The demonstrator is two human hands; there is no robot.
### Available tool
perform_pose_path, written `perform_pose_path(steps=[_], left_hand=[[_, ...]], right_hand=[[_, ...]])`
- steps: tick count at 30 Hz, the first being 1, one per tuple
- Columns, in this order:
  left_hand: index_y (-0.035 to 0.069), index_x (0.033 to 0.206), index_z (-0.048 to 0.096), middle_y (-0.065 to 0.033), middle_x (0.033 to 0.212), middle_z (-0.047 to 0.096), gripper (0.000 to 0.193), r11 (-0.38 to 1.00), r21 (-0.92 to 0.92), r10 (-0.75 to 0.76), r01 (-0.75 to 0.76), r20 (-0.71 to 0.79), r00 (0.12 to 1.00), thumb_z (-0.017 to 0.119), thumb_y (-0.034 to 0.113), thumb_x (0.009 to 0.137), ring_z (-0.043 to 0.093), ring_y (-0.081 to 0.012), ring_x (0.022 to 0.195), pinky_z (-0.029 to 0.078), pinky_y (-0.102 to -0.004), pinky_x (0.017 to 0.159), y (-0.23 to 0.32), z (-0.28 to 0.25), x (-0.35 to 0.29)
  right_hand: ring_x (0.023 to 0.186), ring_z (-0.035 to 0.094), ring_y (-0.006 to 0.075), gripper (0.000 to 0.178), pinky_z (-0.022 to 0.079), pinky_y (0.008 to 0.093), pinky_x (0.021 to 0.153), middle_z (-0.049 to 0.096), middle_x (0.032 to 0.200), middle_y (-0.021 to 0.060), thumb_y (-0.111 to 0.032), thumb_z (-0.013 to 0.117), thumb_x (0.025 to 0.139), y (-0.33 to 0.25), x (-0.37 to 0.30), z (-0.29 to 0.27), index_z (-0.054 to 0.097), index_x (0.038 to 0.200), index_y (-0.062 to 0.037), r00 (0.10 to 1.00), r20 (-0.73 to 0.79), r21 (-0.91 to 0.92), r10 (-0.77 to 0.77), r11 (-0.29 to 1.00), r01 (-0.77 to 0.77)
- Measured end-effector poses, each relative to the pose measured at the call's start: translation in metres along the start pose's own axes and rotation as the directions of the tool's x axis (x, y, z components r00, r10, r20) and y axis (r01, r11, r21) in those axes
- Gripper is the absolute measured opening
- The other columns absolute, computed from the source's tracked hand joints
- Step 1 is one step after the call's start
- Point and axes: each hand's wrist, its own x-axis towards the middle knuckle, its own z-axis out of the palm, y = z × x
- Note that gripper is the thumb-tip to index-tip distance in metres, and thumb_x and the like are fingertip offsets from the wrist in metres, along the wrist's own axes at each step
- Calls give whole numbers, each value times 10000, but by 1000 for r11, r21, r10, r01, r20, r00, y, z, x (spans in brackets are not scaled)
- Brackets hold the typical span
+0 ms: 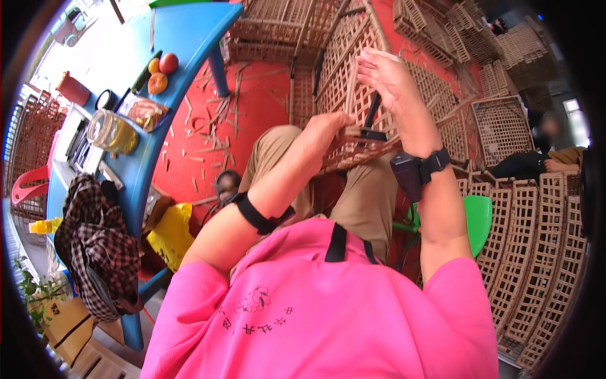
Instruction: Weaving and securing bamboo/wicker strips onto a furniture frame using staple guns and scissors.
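Woven basket (360,156), brown cane with an open lattice, in the upper centre of the frame, between the knees of tan trousers (372,196); its near rim lies crosswise, rising slightly from left to right. Dark bar (372,112), slim, set over the basket; long axis steep, leaning from upper right to lower left, its lower end beside the rim. Left hand (328,132), at the left end of that rim and nearer to it: fingers curled, tips hidden (whether they pinch cane or merely rest against it cannot be told); basket below and to the right of them. Right hand (386,72), higher in the frame, beside the bar's upper end: fingers extended, close together, tips toward the upper left, seemingly gripping nothing; basket below them, bar just below the palm. Surroundings: blue table (202,38) at the upper left, bearing a glass jar (112,132) of yellowish liquid; red floor (180,170) left of centre; stacked crates (505,252) at the lower right.
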Motion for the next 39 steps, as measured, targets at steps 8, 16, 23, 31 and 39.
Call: perform_pose_path(steps=[8,16,23,31,39], left_hand=[[102,791,618,35,692,587,160,983,5,-182,182,52,982,572,209,900,513,-75,657,386,-249,638,-9,-18,23],[-33,1381,432,-231,1408,413,860,874,232,-379,427,-226,898,660,583,825,415,-370,1294,389,-512,1010,-36,-55,7],[47,1471,337,-291,1503,210,858,809,-174,-575,562,-36,817,534,636,879,350,-466,1338,407,-546,1037,-78,-66,24],[-69,1250,427,-266,1313,512,340,696,-469,-518,544,197,832,412,174,1013,539,-379,1205,425,-509,1059,-111,-80,-20],[-2,1213,522,-177,1140,627,292,697,-447,-542,560,181,820,484,198,1003,618,-302,1030,493,-467,951,-125,-99,-45]], right_hand=[[1188,567,287,733,465,357,952,540,1314,261,-274,724,818,-28,78,-82,435,1373,107,958,-84,-723,-274,678,130],[513,491,80,400,399,252,451,529,690,-26,-354,779,785,-26,127,-77,577,972,-64,987,95,-584,129,810,-50],[655,499,205,340,410,393,521,504,793,100,-26,676,642,-9,149,-53,485,923,-6,997,-77,-518,-28,855,-16],[739,554,214,406,504,370,667,500,835,101,70,573,694,-15,47,-49,449,1081,54,1000,9,-424,-7,906,10],[892,552,198,552,491,333,766,545,1124,175,78,578,706,-33,-25,-35,431,1239,77,994,-39,-320,-101,944,84]])
